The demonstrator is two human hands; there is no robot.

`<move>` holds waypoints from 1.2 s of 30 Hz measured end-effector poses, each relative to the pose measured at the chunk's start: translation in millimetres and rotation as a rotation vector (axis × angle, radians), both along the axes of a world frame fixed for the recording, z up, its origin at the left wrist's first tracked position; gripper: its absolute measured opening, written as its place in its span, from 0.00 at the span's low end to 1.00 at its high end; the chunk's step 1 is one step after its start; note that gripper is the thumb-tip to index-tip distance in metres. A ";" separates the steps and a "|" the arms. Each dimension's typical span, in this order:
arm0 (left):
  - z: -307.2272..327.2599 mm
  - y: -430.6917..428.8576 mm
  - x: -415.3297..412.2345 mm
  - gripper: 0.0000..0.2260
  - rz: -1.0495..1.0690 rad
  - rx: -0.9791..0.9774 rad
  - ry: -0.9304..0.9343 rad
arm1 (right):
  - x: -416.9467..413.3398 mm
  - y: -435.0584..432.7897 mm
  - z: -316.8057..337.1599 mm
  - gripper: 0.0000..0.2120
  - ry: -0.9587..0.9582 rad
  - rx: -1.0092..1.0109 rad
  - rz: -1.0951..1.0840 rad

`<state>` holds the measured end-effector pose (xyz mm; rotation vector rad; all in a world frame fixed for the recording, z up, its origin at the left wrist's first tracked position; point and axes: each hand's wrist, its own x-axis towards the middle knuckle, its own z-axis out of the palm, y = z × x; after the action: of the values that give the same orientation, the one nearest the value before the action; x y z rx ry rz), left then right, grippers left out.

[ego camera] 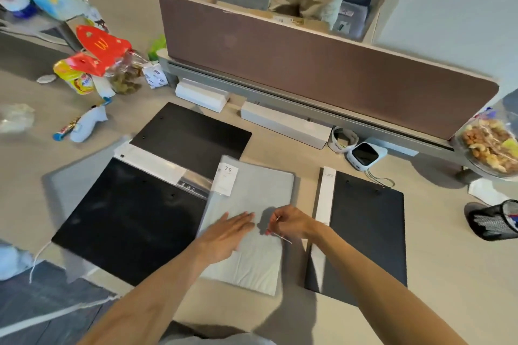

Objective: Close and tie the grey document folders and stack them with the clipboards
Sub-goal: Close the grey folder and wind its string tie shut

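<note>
A grey document folder (253, 199) with a white "20" label lies closed in the middle of the desk. My left hand (227, 234) presses flat on its cover, fingers spread. At the folder's right edge my right hand (290, 223) pinches the thin tie string (283, 238). A black clipboard (367, 230) with a white paper band lies to the right. To the left lies a second black clipboard (129, 218), and a third (193, 134) sits behind it. Another grey folder (60, 185) sticks out from under the left clipboard, its string hanging over the desk edge.
A brown desk divider (322, 70) closes off the back. White boxes (283, 123), a tape roll and a small blue device (365, 155) sit below it. Snack packets and jars crowd the far left. A mesh pen cup (496, 220) and a food bowl (490, 148) stand at the right.
</note>
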<state>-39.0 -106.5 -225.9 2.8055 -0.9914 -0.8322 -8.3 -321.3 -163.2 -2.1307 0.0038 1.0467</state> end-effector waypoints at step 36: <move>7.9 50.2 19.5 0.33 -0.006 -0.037 0.036 | -30.3 48.5 -37.5 0.19 -0.714 -0.589 0.551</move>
<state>-19.5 -56.3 -218.0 2.7481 -1.0000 -0.8531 -38.6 -272.8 -200.7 -3.0482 -0.7302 0.5275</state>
